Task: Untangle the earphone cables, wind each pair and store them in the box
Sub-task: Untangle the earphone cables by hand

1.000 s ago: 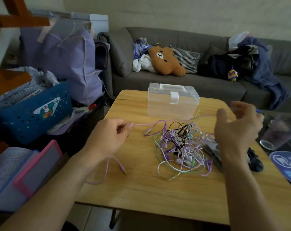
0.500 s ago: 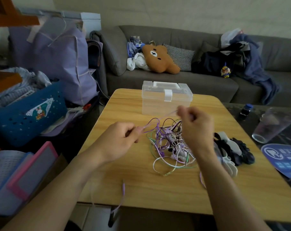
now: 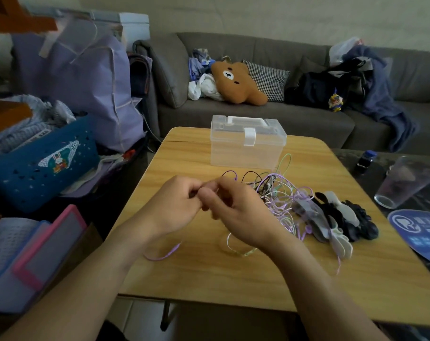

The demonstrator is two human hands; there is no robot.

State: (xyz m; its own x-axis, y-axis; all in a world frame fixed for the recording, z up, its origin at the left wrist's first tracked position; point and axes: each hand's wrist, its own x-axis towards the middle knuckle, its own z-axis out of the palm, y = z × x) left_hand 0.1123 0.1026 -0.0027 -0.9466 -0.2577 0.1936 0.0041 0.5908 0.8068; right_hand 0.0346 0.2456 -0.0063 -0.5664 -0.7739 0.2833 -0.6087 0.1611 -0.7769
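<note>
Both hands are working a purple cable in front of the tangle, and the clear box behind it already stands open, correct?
Not quite: the clear box is closed, its latch down, as the head view shows. Both the left hand and right hand do work the purple cable before the tangle.

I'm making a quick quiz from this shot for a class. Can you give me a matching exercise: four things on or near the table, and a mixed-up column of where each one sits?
Things:
1. clear box
2. cable tangle
3. drinking glass
4. teddy bear

Places:
A. on the sofa
B. far edge of the wooden table
C. on the dark surface right of the table
D. mid-table, just right of the hands

Pairs: 1-B, 2-D, 3-C, 4-A
</note>
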